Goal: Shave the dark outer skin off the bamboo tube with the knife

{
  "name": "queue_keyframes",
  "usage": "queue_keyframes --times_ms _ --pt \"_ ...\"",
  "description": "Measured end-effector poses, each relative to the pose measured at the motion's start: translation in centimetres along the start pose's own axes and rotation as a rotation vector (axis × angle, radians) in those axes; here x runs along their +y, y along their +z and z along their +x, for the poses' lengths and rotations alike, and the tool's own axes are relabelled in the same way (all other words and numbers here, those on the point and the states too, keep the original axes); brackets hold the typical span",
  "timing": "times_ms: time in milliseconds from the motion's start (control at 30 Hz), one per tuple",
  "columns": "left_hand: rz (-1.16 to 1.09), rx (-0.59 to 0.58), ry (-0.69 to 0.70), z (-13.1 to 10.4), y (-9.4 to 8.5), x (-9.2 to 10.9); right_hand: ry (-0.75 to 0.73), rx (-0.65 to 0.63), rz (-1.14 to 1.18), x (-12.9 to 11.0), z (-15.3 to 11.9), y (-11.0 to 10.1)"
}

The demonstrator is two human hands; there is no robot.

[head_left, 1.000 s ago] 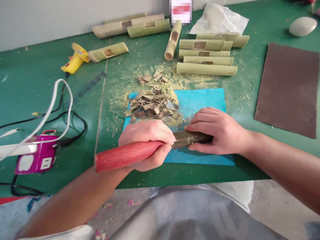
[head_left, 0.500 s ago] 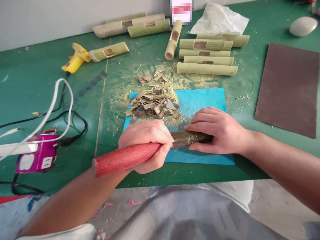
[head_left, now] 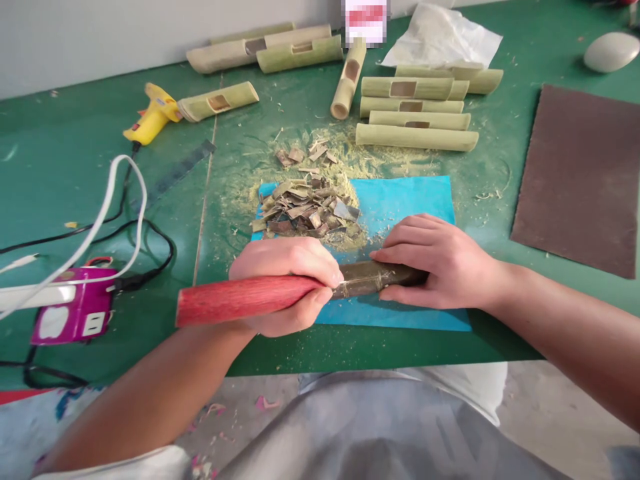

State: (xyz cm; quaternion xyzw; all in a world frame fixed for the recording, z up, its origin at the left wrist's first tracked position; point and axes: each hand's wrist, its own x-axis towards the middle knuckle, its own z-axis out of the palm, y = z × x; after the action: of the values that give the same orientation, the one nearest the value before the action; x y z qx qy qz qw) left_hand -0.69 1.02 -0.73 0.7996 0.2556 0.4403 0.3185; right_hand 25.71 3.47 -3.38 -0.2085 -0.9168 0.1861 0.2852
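My left hand is closed round a carving tool with a thick red wooden handle. Its handle points left, and its working end is mostly hidden by my fingers, at the left part of a dark brown bamboo piece. Light scored marks show on the bamboo's upper face. From the right, my right hand grips that bamboo and holds it down, thumb on the near side and fingers on the far side. Under both lies a blue sheet, with a heap of bamboo chips on its left part.
Several cut bamboo tubes lie at the back, below a white plastic bag. A yellow glue gun is at left, near cables and a purple power adapter. On the right are a brown sheet and a pale oval object.
My left hand has shifted slightly left and up, and the red handle's rear end has swung up and left, lying flatter. My right hand and the bamboo stay nearly still.
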Motion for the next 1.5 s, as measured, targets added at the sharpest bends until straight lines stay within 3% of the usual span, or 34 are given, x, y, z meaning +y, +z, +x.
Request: queue_keyframes --times_ms 467,733,1133,1500 --pt "0.092 -0.042 0.029 -0.2 0.36 -0.07 -0.012 0.028 0.003 -0.09 0.14 0.14" --pt "0.039 0.065 0.06 -0.44 0.55 -0.35 -0.008 0.002 -0.024 -0.15 0.05 -0.06" --pt "0.085 0.01 0.086 -0.36 0.25 0.03 -0.111 -0.084 -0.336 -0.59 -0.32 -0.32" --pt "0.064 0.002 0.071 -0.51 0.22 0.18 -0.129 -0.086 -0.342 -0.68 -0.45 -0.33"
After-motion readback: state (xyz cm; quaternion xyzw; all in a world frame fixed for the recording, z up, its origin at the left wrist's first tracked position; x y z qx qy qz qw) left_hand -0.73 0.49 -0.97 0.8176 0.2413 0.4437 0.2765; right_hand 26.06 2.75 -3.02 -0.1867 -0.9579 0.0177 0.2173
